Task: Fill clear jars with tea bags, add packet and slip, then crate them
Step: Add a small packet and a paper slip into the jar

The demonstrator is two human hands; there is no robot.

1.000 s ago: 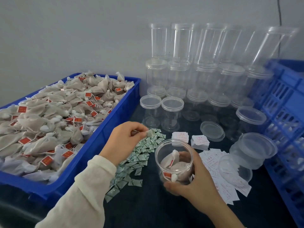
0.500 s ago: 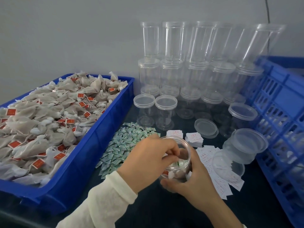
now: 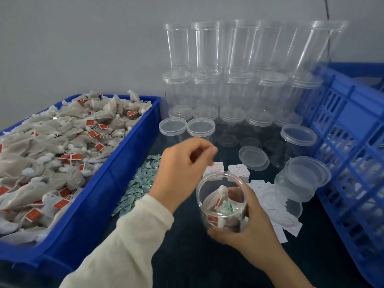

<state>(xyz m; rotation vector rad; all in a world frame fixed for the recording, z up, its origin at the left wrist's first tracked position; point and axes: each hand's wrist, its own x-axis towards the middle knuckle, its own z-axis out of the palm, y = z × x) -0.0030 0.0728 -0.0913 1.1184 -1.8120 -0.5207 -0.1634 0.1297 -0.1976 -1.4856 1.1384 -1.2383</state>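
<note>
Fingers [image 3: 234, 192] of the right hand [image 3: 247, 223] curl round the open jar [image 3: 221, 202], which holds tea bags [image 3: 218, 196] and a green packet [image 3: 228, 206]. Left hand [image 3: 182, 165] hovers above its mouth, fingers loosely curled, holding nothing visible. Beyond lie slip stacks [image 3: 238, 171], red print unreadable. Blue bin [image 3: 99, 183] sits left, crate [image 3: 353, 154] right, empty jars [image 3: 228, 84] behind.

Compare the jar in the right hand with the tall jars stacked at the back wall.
The held jar has no lid; the stacked jars are capped. The held jar contains tea bags and a green packet; the stacked jars look empty. The held jar tilts in the right hand; the stacked ones stand upright. All are clear plastic.
</note>
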